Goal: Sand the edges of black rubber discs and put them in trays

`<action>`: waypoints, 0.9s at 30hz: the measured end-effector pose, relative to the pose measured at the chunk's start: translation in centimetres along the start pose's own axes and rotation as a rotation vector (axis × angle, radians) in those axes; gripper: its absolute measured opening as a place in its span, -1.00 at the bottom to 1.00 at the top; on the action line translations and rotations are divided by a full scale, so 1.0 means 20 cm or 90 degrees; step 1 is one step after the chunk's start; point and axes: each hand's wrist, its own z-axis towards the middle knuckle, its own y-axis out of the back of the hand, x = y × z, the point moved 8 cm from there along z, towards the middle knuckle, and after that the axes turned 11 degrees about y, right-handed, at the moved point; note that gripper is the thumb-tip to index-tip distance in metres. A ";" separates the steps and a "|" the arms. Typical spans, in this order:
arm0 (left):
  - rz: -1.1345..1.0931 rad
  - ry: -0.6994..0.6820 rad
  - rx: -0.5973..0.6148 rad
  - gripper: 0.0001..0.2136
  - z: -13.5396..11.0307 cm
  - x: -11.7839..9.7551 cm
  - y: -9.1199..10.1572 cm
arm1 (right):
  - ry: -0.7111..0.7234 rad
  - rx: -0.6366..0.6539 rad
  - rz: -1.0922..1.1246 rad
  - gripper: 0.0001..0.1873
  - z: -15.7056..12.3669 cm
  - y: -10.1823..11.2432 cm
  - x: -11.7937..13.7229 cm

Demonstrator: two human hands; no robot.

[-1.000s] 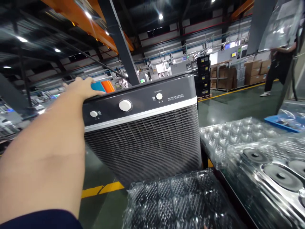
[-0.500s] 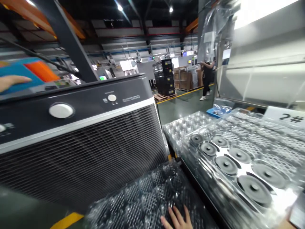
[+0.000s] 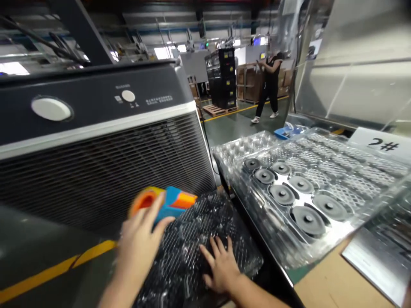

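My left hand (image 3: 141, 235) is closed round a tape dispenser (image 3: 170, 205), blue with an orange front and a yellow-orange ring at its back. It is held just above the far left part of a stack of clear plastic trays (image 3: 192, 231) over a dark surface. Lying flat on those trays, fingers spread, is my right hand (image 3: 222, 265); nothing is in it. Beside it on the right, another clear tray (image 3: 263, 222) holds several grey round parts (image 3: 282, 194) with small central knobs. The left hand's grip is partly blurred.
A large dark air cooler (image 3: 96, 158) with a slatted grille stands close on the left. At right are a "2#" sign (image 3: 382, 145), a metal plate (image 3: 379, 261) and a blue bin (image 3: 287, 131). A person (image 3: 269, 81) walks beyond, near stacked black crates (image 3: 221, 79).
My left hand has brought the tape dispenser from the far left, above the air cooler, down over the trays. The right hand stays on the trays. The view has tilted down.
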 end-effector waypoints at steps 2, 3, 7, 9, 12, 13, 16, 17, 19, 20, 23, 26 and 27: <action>0.024 0.003 0.137 -0.49 -0.13 -0.11 -0.27 | -0.006 0.022 0.023 -0.22 -0.01 0.03 0.02; 0.035 0.006 0.183 -0.48 -0.18 -0.17 -0.40 | -0.006 0.028 0.031 -0.23 -0.02 0.04 0.03; 0.074 0.001 0.235 -0.49 -0.29 -0.39 -0.78 | -0.004 0.028 0.053 -0.28 -0.03 0.07 0.05; 0.088 -0.011 0.255 -0.50 -0.31 -0.46 -0.92 | -0.003 0.015 0.065 -0.30 -0.03 0.08 0.04; 0.101 -0.043 0.287 -0.57 -0.33 -0.52 -1.05 | 0.002 -0.022 0.087 -0.34 -0.03 0.10 0.03; 0.106 -0.049 0.293 -0.60 -0.33 -0.52 -1.08 | 0.007 -0.038 0.095 -0.36 -0.04 0.11 0.02; 0.118 -0.052 0.299 -0.63 -0.32 -0.51 -1.11 | 0.028 -0.088 0.117 -0.41 -0.07 0.15 0.03; 0.119 -0.054 0.301 -0.63 -0.31 -0.50 -1.11 | 0.032 -0.104 0.123 -0.43 -0.09 0.17 0.04; 0.115 -0.062 0.311 -0.63 -0.31 -0.49 -1.10 | 0.030 -0.133 0.133 -0.48 -0.16 0.20 0.05; 0.112 -0.067 0.317 -0.62 -0.30 -0.49 -1.10 | 0.024 -0.147 0.139 -0.52 -0.21 0.21 0.06; 0.097 -0.080 0.335 -0.56 -0.29 -0.49 -1.07 | 0.006 -0.179 0.163 -0.60 -0.39 0.26 0.06; 0.083 -0.085 0.340 -0.43 -0.29 -0.49 -1.05 | -0.012 -0.200 0.190 -0.61 -0.56 0.30 0.03; 0.079 -0.085 0.340 -0.40 -0.29 -0.49 -1.04 | -0.022 -0.207 0.196 -0.61 -0.59 0.31 0.01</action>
